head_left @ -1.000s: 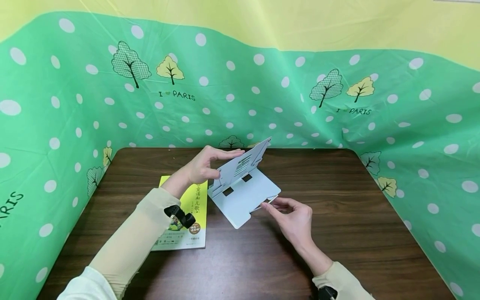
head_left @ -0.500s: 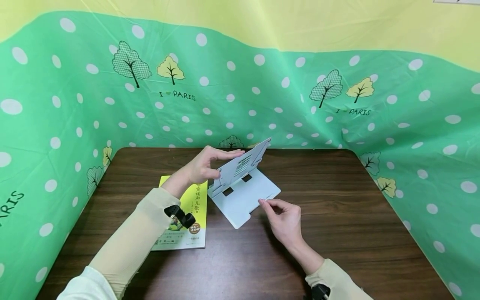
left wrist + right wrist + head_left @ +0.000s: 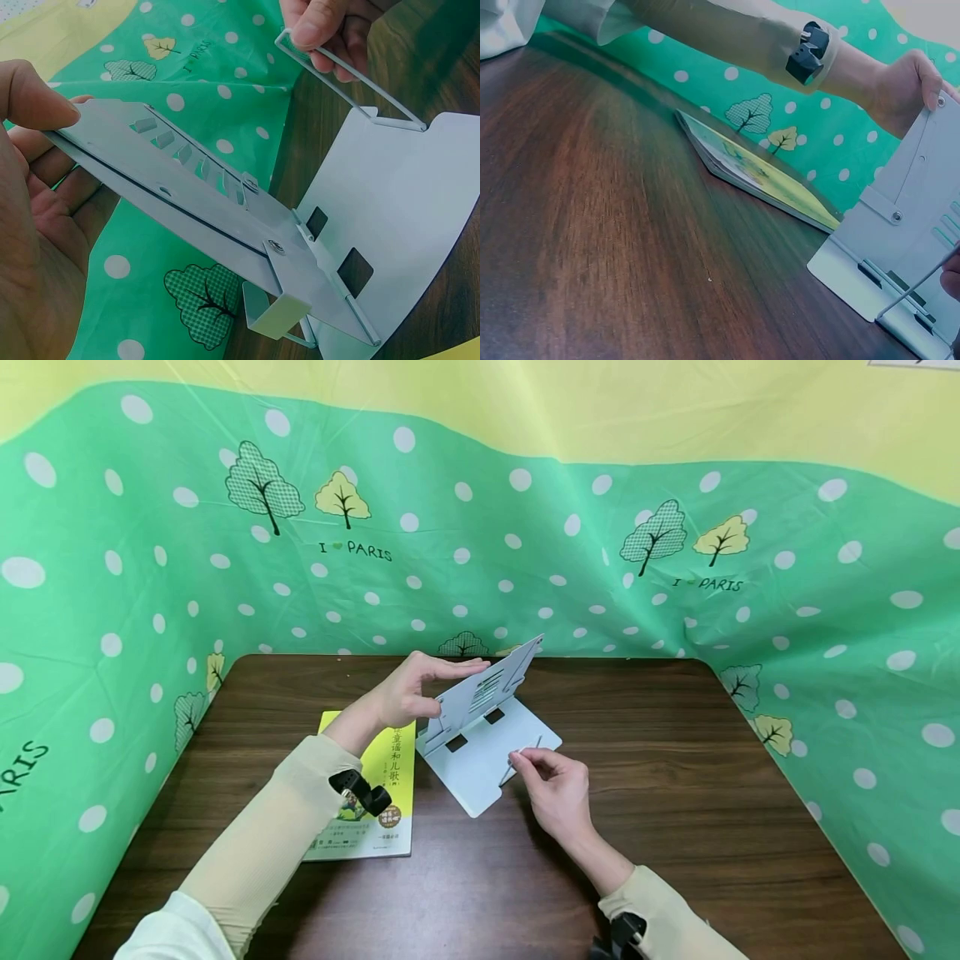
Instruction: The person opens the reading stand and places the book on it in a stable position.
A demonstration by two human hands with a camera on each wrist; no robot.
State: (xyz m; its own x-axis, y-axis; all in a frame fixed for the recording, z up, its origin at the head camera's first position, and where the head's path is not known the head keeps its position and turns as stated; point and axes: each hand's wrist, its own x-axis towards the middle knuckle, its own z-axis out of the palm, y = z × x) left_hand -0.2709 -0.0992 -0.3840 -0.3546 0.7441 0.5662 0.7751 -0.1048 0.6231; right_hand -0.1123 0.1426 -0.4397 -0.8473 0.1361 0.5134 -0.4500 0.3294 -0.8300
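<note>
A pale folding metal book stand (image 3: 480, 768) stands partly unfolded in the middle of the table, its slotted panel (image 3: 172, 172) tilted up from the flat base plate (image 3: 405, 195). My left hand (image 3: 408, 693) grips the panel's outer edge, thumb on one face and fingers behind, as the left wrist view shows. My right hand (image 3: 558, 789) pinches a thin wire bracket (image 3: 375, 90) between thumb and fingers. That bracket slants up off the base plate's notched edge, where its lower end is attached. In the right wrist view only a bit of the right hand's fingers shows.
A yellow-covered book (image 3: 397, 777) lies flat left of the stand, partly beneath the left forearm. The dark wooden table (image 3: 712, 793) is bordered at the back and sides by a green dotted cloth (image 3: 510, 568).
My right hand has moved left and swung the wire bracket up from the base plate's notched edge. The left hand and the slotted panel stay where they were.
</note>
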